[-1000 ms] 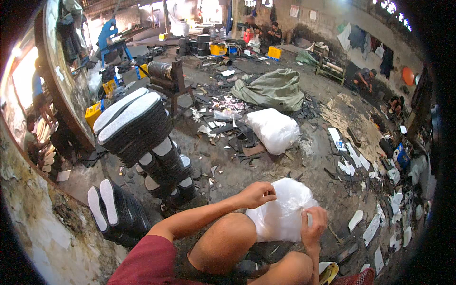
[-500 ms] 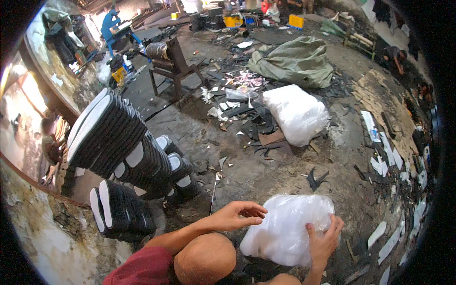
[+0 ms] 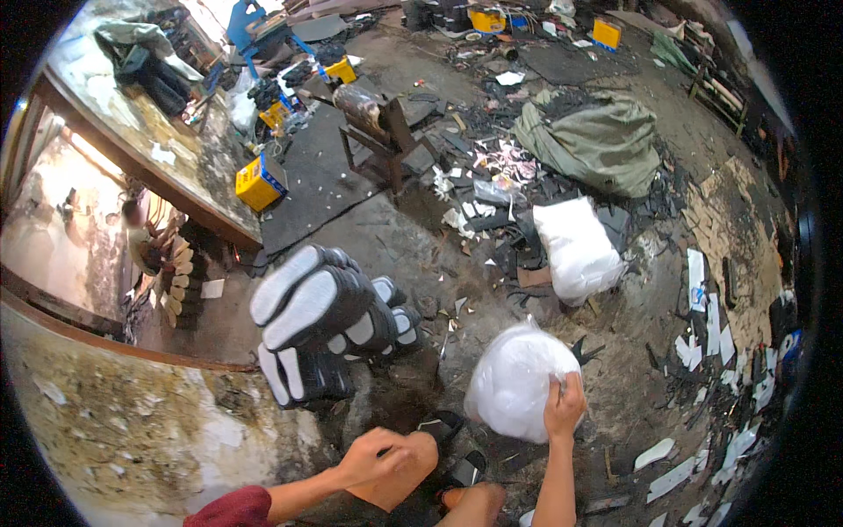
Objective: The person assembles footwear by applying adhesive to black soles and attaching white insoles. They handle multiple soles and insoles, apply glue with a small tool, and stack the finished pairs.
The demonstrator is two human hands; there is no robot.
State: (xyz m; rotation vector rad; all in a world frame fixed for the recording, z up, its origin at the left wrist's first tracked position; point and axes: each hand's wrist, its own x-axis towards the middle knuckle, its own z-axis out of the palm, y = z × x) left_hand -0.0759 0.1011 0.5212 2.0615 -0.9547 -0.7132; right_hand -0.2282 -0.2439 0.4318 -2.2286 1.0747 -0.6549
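My right hand (image 3: pixel 564 406) is closed on the right side of a white, bulging plastic bag (image 3: pixel 520 382), whose contents I cannot make out. The bag is on or just above the dirty floor in front of me. My left hand (image 3: pixel 376 457) is over my left knee, apart from the bag, its fingers curled with nothing visible in them. Ahead of it, to the left, stand stacks of black shoe soles (image 3: pixel 312 312) with pale grey faces. A second full white plastic bag (image 3: pixel 575 250) lies farther off.
A large green-grey sack (image 3: pixel 597 145) lies beyond the bags. A dark metal stand with a roller (image 3: pixel 373 132) is at the far left of centre. A yellow box (image 3: pixel 261 182) stands near the doorway, where a person (image 3: pixel 140 237) sits. Scraps litter the floor.
My left hand has drawn back from the bag toward my knee, its fingers curling. The right hand now grips the bag, which has turned more upright. The whole view has shifted left.
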